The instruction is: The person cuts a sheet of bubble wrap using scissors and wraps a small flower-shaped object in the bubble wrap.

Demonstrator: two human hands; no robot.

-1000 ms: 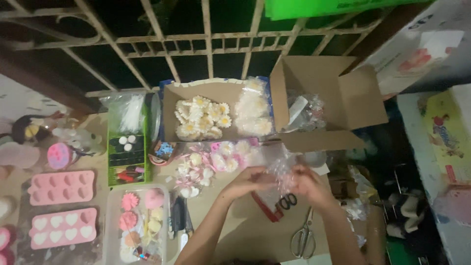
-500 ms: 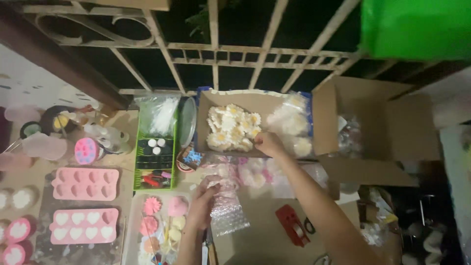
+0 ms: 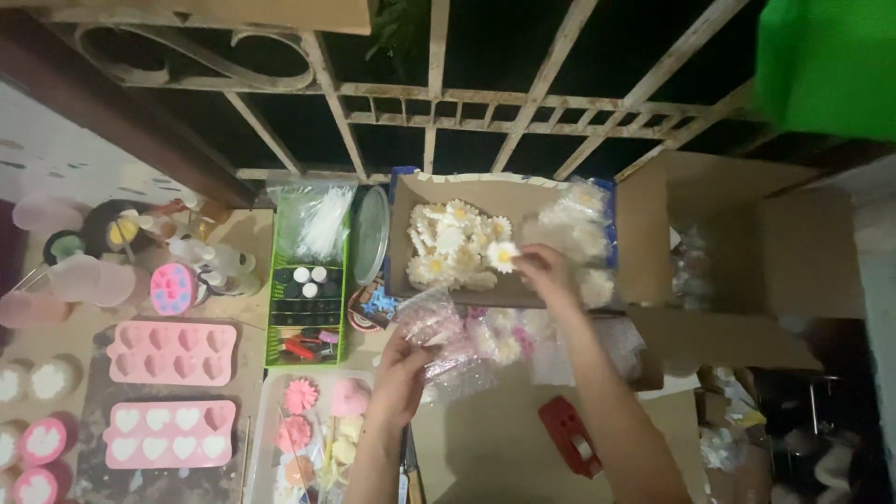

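My right hand (image 3: 544,273) reaches over the low cardboard box (image 3: 408,245) of white daisy-shaped pieces and pinches one white daisy (image 3: 503,254) with a yellow centre at its fingertips. My left hand (image 3: 399,366) holds a clear crinkled plastic bag (image 3: 439,329) just in front of that box. More wrapped daisy pieces (image 3: 583,224) fill the box's right side, and other wrapped pink and white pieces (image 3: 509,334) lie on the table below it.
A large open cardboard carton (image 3: 747,252) stands at the right. A green basket (image 3: 308,299) with bags and small jars, pink heart moulds (image 3: 171,353), a clear tray of pink flowers (image 3: 313,434), a red tape dispenser (image 3: 571,434) and bottles (image 3: 201,257) surround the work spot.
My right hand has left the bag, reached into the daisy box and lifted a single daisy. My left hand now holds the plastic bag alone. The view has shifted to the left.
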